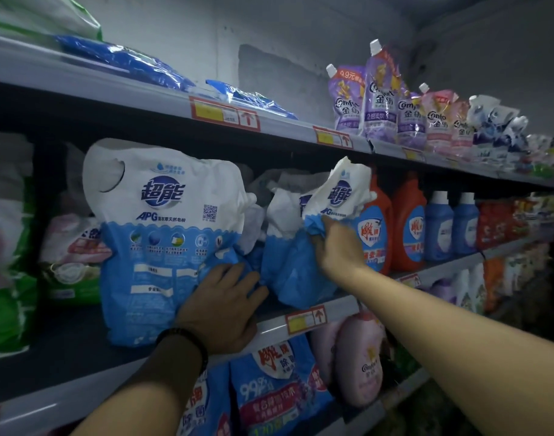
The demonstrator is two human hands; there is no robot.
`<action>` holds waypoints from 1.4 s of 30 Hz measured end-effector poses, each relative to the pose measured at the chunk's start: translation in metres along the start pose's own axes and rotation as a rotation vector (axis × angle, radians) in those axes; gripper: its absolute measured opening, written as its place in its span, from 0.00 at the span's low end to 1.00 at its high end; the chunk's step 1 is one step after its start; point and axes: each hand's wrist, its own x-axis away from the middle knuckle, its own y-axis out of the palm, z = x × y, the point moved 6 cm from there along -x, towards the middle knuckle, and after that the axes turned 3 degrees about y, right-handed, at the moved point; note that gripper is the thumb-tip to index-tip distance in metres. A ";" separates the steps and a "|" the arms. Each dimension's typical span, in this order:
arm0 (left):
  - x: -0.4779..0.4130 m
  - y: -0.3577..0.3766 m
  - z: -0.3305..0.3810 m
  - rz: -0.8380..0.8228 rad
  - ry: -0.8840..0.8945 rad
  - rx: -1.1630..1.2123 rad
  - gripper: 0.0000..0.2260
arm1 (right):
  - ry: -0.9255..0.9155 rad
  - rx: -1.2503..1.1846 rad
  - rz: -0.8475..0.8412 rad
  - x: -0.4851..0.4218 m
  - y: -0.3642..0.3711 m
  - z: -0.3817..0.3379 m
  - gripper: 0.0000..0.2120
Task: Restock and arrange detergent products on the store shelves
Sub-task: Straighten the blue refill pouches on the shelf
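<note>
Here the detergent bag (162, 234) stands upright, label facing outward.

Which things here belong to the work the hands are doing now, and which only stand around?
In use: large white-and-blue detergent bag, touched by the left hand; crumpled white-and-blue detergent bag, gripped by the right hand.
Standing by: orange plastic jugs; purple spouted pouches; pink plastic bottle.
</note>
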 end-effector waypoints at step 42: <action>-0.033 0.003 0.021 -0.263 -0.245 0.011 0.30 | 0.342 0.085 -0.281 0.048 0.022 0.043 0.36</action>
